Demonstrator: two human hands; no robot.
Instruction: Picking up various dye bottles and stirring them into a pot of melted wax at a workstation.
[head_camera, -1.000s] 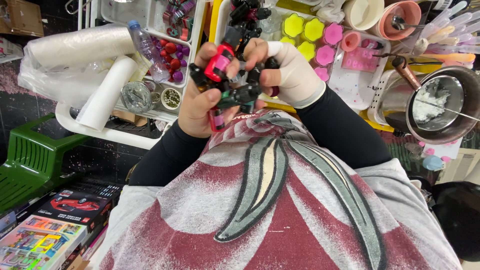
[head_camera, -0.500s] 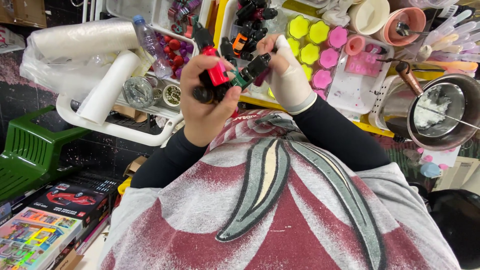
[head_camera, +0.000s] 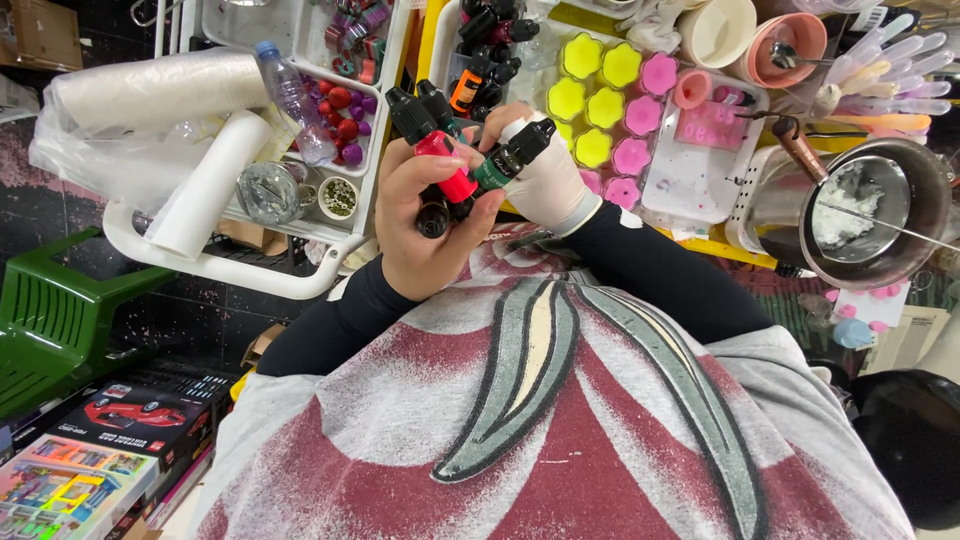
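My bare left hand (head_camera: 425, 245) grips a bunch of small dropper bottles with black caps; a red one (head_camera: 445, 165) stands out at the front, and a dark one points down below it. My right hand (head_camera: 550, 185), in a white glove, pinches a green dropper bottle (head_camera: 500, 168) with a black cap, right beside the bunch. Both hands are raised above my chest, in front of a white tray (head_camera: 445, 45) that holds more dropper bottles (head_camera: 490, 45).
Yellow and pink flower-shaped moulds (head_camera: 600, 100) lie right of the tray. A metal pot (head_camera: 905, 250) with white stuff sits at the far right. A plastic water bottle (head_camera: 290, 100), a white roll (head_camera: 210, 185), a green plastic seat (head_camera: 60, 320) and boxed toys (head_camera: 110, 430) are on the left.
The two hands, first cupped together round the bottles, have parted a little. The gloved right hand now holds the green bottle apart from the bunch in the left hand.
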